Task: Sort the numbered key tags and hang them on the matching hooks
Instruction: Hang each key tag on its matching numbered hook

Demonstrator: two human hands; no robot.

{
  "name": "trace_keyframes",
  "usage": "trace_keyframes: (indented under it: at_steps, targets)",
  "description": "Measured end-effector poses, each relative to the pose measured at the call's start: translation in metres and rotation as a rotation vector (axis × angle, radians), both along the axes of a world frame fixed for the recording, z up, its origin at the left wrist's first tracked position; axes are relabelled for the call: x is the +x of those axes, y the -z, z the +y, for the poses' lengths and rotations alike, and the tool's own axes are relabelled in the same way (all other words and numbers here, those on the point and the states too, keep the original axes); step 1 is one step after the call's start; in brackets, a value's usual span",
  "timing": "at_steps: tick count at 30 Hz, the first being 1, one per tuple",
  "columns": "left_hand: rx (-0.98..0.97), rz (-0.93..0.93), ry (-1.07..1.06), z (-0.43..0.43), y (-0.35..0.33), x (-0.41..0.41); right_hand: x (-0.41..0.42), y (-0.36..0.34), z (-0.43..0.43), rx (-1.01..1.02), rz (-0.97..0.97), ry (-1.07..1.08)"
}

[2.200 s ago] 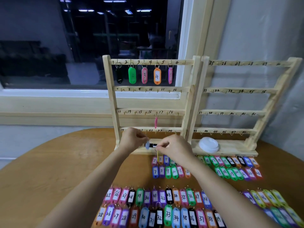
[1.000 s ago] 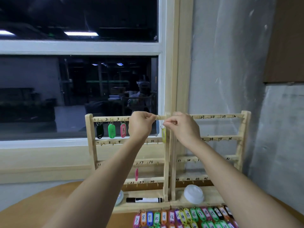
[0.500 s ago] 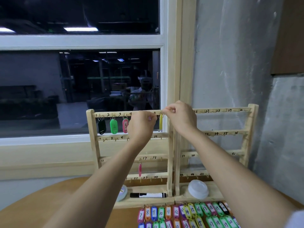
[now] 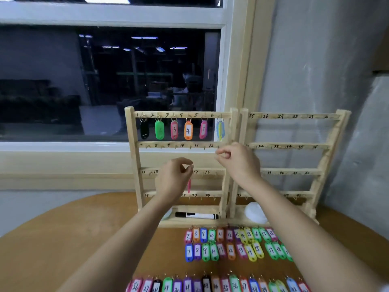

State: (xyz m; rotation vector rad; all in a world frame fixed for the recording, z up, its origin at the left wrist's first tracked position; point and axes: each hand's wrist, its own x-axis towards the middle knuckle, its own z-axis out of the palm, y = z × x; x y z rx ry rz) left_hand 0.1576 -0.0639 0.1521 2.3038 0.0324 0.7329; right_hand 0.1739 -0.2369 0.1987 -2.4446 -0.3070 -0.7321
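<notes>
Dozens of numbered tags [image 4: 212, 251] are lying low in the frame on the table [image 4: 63, 239]. At centre, the left rack [image 4: 133, 157] is carrying 1 to 6 along its top rail. The left hand [image 4: 173, 178] and right hand [image 4: 240, 163] are hovering before it, each grip loosely curled, holding nothing. Tag 7 [image 4: 188, 236] is probably next; pinching it by the ring should be steadiest.

The yellow and blue tags [image 4: 220, 130] now hang free from hook 6 [image 4: 219, 118] at the right end of the top rail of the left rack [image 4: 134, 157], no longer pinched. The right grip [image 4: 237, 160] has dropped from that rail to the second one, by number 12, fingers loosely curled and empty. The left grip [image 4: 174, 178] has sunk to the third rail, likewise empty.
</notes>
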Motion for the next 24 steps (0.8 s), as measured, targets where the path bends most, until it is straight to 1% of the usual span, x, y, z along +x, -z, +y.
trace_keyframes:
  at_steps: [2, 5, 8, 12, 14, 16, 20, 24]
  targets:
    - [0.021, 0.048, 0.006, 0.008, 0.022, -0.009, -0.011, 0.025, 0.001, -0.003, 0.070, -0.045]
    - [0.037, 0.168, 0.004, 0.020, 0.060, -0.017, -0.023, 0.067, 0.006, -0.034, 0.197, -0.126]
    - [0.055, 0.301, -0.020, 0.028, 0.096, -0.022, -0.030, 0.107, 0.014, -0.090, 0.292, -0.153]
    - [0.054, 0.424, -0.015, 0.032, 0.128, -0.019, -0.035, 0.146, 0.021, -0.086, 0.401, -0.175]
    - [0.061, 0.449, 0.007, 0.032, 0.139, -0.015, -0.033, 0.160, 0.022, -0.099, 0.449, -0.167]
    - [0.060, 0.463, 0.029, 0.030, 0.147, -0.010, -0.031, 0.170, 0.022, -0.112, 0.456, -0.175]
    - [0.054, 0.495, 0.042, 0.023, 0.157, -0.001, -0.028, 0.183, 0.023, -0.086, 0.443, -0.213]
    - [0.053, 0.498, 0.042, 0.015, 0.164, 0.005, -0.025, 0.193, 0.027, -0.053, 0.489, -0.241]
